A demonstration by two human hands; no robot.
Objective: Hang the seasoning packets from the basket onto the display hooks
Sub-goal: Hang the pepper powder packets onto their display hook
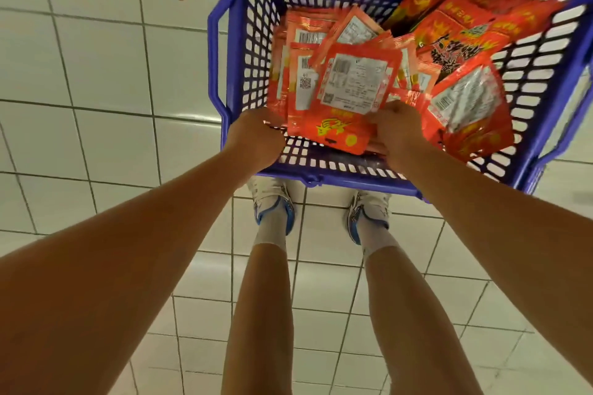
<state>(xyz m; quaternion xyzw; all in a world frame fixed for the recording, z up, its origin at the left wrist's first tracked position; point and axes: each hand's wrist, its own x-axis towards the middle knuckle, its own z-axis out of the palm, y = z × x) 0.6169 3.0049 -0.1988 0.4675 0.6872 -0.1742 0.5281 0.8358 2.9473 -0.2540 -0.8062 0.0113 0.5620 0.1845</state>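
Both hands in the blue basket (224, 51): left hand (253, 135) and right hand (393, 131) grip a fanned stack of red seasoning packets (349, 93). Advice: square the stack, align hang holes before lifting. Hooks not visible.

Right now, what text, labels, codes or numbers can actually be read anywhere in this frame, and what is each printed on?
Large black brush characters on the big red packet: too blurred to read.
White back label on the top red seasoning packet: small print and barcode, illegible.
QR code and barcode on the left red packet: visible, no digits readable.
Blue plastic basket: no lettering seen.
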